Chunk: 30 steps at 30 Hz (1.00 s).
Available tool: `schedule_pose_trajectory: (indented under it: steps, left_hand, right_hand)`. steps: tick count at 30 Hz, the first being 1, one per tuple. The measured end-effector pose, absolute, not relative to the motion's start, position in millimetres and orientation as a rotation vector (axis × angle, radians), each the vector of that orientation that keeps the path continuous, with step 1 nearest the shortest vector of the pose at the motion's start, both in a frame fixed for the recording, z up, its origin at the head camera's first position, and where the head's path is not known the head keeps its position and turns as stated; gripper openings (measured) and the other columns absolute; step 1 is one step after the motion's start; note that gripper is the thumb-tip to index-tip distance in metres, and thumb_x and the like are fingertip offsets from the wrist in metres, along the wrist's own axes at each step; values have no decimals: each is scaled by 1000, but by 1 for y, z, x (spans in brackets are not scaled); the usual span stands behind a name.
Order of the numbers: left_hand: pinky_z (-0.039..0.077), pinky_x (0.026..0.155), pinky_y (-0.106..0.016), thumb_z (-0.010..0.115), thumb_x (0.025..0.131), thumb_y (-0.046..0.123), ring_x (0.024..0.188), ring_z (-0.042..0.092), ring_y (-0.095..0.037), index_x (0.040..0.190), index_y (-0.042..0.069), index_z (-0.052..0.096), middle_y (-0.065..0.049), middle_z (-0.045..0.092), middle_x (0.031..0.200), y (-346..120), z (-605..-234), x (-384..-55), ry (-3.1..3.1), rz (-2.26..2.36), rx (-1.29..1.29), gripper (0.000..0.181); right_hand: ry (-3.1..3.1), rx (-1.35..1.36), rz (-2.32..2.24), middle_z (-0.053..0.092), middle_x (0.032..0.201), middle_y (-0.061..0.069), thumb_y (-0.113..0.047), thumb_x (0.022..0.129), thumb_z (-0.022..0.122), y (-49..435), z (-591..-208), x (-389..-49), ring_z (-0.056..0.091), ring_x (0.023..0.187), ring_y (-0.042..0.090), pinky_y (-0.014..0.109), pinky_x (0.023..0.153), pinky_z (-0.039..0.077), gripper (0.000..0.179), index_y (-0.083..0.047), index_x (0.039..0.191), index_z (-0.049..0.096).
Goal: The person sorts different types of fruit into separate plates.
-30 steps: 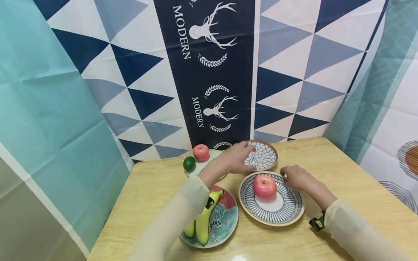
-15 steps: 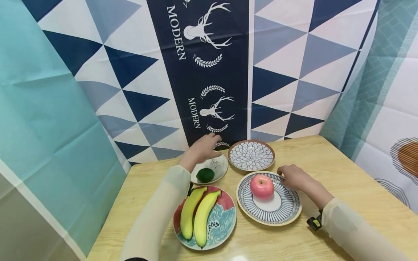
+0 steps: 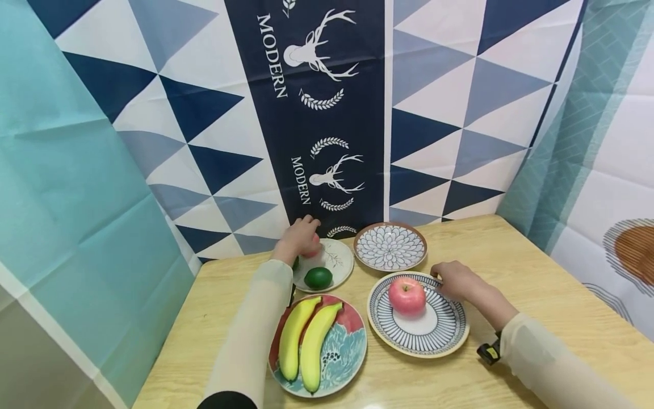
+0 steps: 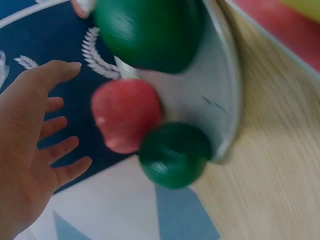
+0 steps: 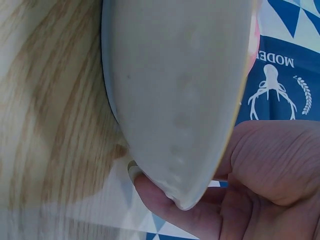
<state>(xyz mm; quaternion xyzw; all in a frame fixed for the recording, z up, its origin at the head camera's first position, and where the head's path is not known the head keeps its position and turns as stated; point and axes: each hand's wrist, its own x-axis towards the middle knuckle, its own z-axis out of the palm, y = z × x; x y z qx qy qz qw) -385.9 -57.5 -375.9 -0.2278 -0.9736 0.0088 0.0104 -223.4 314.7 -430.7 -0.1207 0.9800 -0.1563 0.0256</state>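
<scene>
My left hand (image 3: 298, 238) reaches over the small white plate (image 3: 343, 258) at the back left. In the left wrist view that hand (image 4: 32, 135) has its fingers spread loosely beside a red apple (image 4: 125, 115), with a gap between. One dark green round fruit (image 4: 175, 155) lies against the apple; a second green fruit (image 3: 318, 278) lies on the plate's near side. My right hand (image 3: 456, 279) grips the far right rim of a blue-striped plate (image 3: 444, 324), which carries a pink-red apple (image 3: 407, 296). Seen from the right wrist, fingers (image 5: 165, 200) curl under the plate's edge.
Two bananas (image 3: 318, 346) lie on a red and teal plate (image 3: 352, 363) in front of the white plate. A brown-rimmed plate with a petal pattern (image 3: 390, 247) stands behind the striped plate. Patterned cloth (image 3: 327, 113) hangs right behind the table (image 3: 194, 318).
My left hand has moved left from over the petal-patterned plate to the apple on the white plate. The bananas and a green fruit have come into fuller view. My right hand stays on the striped plate.
</scene>
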Motion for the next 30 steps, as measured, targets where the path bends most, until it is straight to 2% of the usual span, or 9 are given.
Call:
schedule_pose_trajectory:
  steps: [4,10,20,30]
  left_hand:
    - [43,114,-55,69,98,34,140,45,-41,158,12,47,-16,44,157,-63,-382,-388,-3084,-11,-666,68]
    - [44,112,-55,71,97,34,137,49,-44,158,13,48,-19,45,155,-65,-393,-393,-3096,-10,-657,68]
    - [47,108,-56,78,93,34,134,49,-42,160,28,47,-17,41,155,-58,-414,-403,-3150,-95,-590,74]
    - [42,113,-58,81,91,31,139,46,-43,159,27,49,-15,42,156,-53,-419,-401,-3160,-126,-531,75]
  right_hand:
    - [3030,-365,-492,69,94,15,1,85,77,316,-435,-224,65,86,31,49,77,57,23,4,107,70]
    - [3016,-347,-512,70,95,15,1,85,76,317,-441,-224,64,85,28,46,76,58,23,3,107,70]
    - [3031,-334,-509,70,95,15,1,85,75,316,-441,-223,64,86,29,48,78,57,21,3,106,70]
    - [3026,-331,-522,70,97,15,2,85,75,315,-442,-224,64,87,28,48,80,58,23,2,107,71]
